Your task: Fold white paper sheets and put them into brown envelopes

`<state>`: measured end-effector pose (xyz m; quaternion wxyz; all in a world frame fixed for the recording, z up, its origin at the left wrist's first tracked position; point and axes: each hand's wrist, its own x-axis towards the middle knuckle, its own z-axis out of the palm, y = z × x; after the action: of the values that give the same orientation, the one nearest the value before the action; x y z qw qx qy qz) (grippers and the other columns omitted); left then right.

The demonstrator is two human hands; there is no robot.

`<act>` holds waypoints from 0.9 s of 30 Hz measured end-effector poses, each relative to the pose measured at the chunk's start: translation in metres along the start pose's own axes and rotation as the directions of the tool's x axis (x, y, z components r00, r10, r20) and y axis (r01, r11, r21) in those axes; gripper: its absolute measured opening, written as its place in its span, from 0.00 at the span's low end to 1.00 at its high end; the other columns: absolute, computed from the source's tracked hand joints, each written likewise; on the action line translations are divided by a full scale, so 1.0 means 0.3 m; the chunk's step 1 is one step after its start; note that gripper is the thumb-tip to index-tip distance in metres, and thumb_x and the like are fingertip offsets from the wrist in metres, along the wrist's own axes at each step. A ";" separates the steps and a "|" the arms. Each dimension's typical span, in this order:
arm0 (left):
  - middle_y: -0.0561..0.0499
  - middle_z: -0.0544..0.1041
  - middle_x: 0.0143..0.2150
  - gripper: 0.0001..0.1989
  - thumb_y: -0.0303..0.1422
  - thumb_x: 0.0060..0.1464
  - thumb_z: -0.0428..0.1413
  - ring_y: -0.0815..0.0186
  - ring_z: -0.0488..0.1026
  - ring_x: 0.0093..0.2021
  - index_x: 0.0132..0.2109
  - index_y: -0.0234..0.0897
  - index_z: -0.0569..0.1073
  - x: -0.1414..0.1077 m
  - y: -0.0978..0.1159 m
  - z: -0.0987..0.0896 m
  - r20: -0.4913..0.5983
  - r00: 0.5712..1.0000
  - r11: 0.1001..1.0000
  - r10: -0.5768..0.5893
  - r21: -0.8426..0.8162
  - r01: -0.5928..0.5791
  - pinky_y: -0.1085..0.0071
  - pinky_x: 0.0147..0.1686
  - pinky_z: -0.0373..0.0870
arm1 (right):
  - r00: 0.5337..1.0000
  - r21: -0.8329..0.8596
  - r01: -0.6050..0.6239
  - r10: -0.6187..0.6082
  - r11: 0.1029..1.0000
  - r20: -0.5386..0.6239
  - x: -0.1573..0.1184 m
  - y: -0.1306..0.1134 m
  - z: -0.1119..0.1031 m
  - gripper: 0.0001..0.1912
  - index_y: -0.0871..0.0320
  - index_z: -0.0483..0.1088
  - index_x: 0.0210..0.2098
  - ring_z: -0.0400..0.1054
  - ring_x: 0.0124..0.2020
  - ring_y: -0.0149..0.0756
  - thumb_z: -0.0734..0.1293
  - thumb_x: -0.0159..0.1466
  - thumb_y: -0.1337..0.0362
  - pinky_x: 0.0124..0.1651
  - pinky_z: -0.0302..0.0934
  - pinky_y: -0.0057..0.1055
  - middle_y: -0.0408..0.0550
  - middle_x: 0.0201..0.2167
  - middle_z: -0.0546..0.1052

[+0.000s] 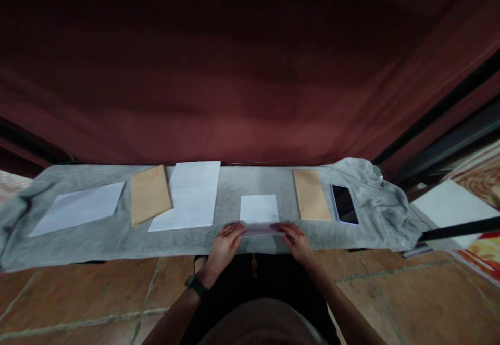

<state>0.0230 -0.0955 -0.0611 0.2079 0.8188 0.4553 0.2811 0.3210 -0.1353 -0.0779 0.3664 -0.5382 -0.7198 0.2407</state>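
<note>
A white sheet of paper (258, 208) lies in front of me on the grey cloth, its near edge turned up in a fold. At the left end of that fold, my left hand (226, 243) is closed with fingers and thumb on the paper. My right hand (296, 241) pinches the other end in the same way. The fingertips partly cover the folded strip's corners. Right of the sheet lies a brown envelope (311, 195), apart from my right hand.
Grey cloth (269, 178) covers the narrow bench. Left of me are a stack of white paper (195, 196), brown envelopes (149, 196) overlapping it, and another white sheet (80, 208). A phone (345, 204) lies at the right. A dark red curtain (250, 100) hangs behind.
</note>
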 end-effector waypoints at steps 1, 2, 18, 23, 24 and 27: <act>0.48 0.82 0.50 0.11 0.29 0.63 0.54 0.60 0.77 0.53 0.48 0.43 0.79 0.001 0.003 0.004 -0.020 0.999 1.000 -0.026 -0.012 0.026 0.59 0.57 0.74 | 1.000 -0.019 -0.002 0.002 1.000 -0.005 0.003 -0.001 0.000 0.15 0.50 0.77 0.51 0.74 0.52 0.42 0.61 0.71 0.63 0.58 0.67 0.44 0.49 0.49 0.81; 0.48 0.82 0.48 0.10 0.32 0.64 0.54 0.60 0.78 0.51 0.47 0.43 0.79 0.004 0.005 0.009 -0.037 0.998 0.998 -0.052 -0.022 0.051 0.60 0.55 0.74 | 1.000 -0.044 -0.011 0.010 0.999 -0.016 0.007 -0.001 0.002 0.14 0.50 0.77 0.49 0.74 0.51 0.42 0.60 0.72 0.61 0.57 0.67 0.43 0.49 0.47 0.81; 0.50 0.82 0.35 0.12 0.37 0.67 0.51 0.65 0.78 0.35 0.40 0.38 0.78 0.189 0.069 0.016 0.025 0.827 0.824 -0.561 0.111 0.556 0.72 0.35 0.67 | 0.948 -0.338 -0.318 0.300 0.886 -0.105 0.162 -0.029 0.055 0.16 0.55 0.75 0.39 0.77 0.37 0.38 0.57 0.73 0.59 0.43 0.65 0.30 0.47 0.35 0.82; 0.47 0.83 0.39 0.14 0.39 0.68 0.51 0.62 0.80 0.39 0.42 0.39 0.79 0.233 0.084 0.009 0.018 0.781 0.769 -0.624 0.192 0.610 0.72 0.35 0.65 | 0.923 -0.417 -0.385 0.358 0.823 -0.145 0.196 -0.040 0.068 0.15 0.56 0.76 0.43 0.78 0.35 0.39 0.58 0.73 0.60 0.40 0.64 0.30 0.51 0.35 0.83; 0.47 0.84 0.39 0.15 0.39 0.68 0.50 0.62 0.80 0.40 0.43 0.39 0.79 0.239 0.086 0.008 0.017 0.775 0.761 -0.632 0.205 0.616 0.72 0.36 0.65 | 0.918 -0.441 -0.395 0.368 0.806 -0.149 0.202 -0.042 0.070 0.15 0.57 0.76 0.44 0.78 0.34 0.39 0.58 0.73 0.59 0.39 0.64 0.30 0.52 0.35 0.83; 0.46 0.84 0.42 0.15 0.39 0.68 0.49 0.61 0.80 0.42 0.45 0.39 0.79 0.257 0.091 0.004 0.017 0.764 0.744 -0.645 0.239 0.623 0.72 0.37 0.65 | 0.912 -0.510 -0.402 0.383 0.761 -0.148 0.221 -0.051 0.070 0.16 0.57 0.75 0.46 0.78 0.33 0.40 0.58 0.74 0.58 0.37 0.63 0.30 0.54 0.35 0.83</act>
<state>0.0739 -0.0428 -0.0249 0.2216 0.6456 0.7238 0.1009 0.2852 -0.0760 -0.0619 0.1576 -0.7606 -0.6227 0.0948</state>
